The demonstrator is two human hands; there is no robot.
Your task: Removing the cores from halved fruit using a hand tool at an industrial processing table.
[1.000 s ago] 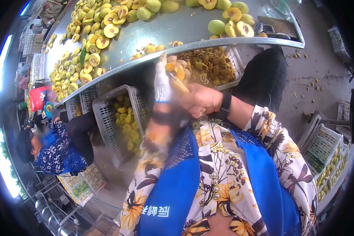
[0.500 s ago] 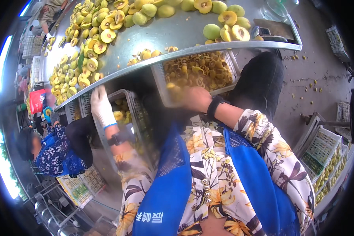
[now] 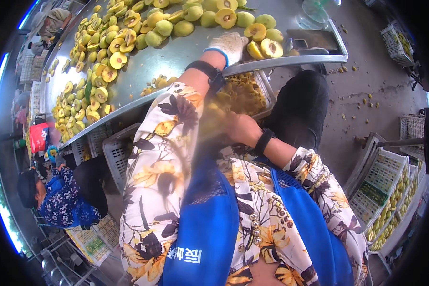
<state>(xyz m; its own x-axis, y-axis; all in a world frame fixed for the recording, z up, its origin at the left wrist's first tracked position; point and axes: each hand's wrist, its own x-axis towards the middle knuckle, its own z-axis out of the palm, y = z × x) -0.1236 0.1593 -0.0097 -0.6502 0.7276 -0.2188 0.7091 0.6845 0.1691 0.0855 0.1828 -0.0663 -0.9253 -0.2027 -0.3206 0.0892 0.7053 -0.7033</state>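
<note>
Site type: fruit-processing workshop. Indicators:
- Long metal worktable (image 3: 176, 59), loaded with heaps of halved yellow-green fruit (image 3: 118, 60).
- Plastic crate (image 3: 268, 95) holding cut fruit pieces, positioned below table edge.
- Stacked crates (image 3: 383, 178) at right, fruit showing through sides.
- Co-worker (image 3: 66, 198) stationed at left.
- Workwear: blue apron (image 3: 205, 224), white glove (image 3: 229, 44).
- Grey floor (image 3: 350, 107), scattered with small yellowish bits.

Head view, one: wide fisheye, head-worn, facing steeply down at close range, torso (image 3: 267, 224) nearest, right hand (image 3: 243, 129) and left hand (image 3: 229, 46) farther out, metal surface (image 3: 176, 53) reaching beyond.
</note>
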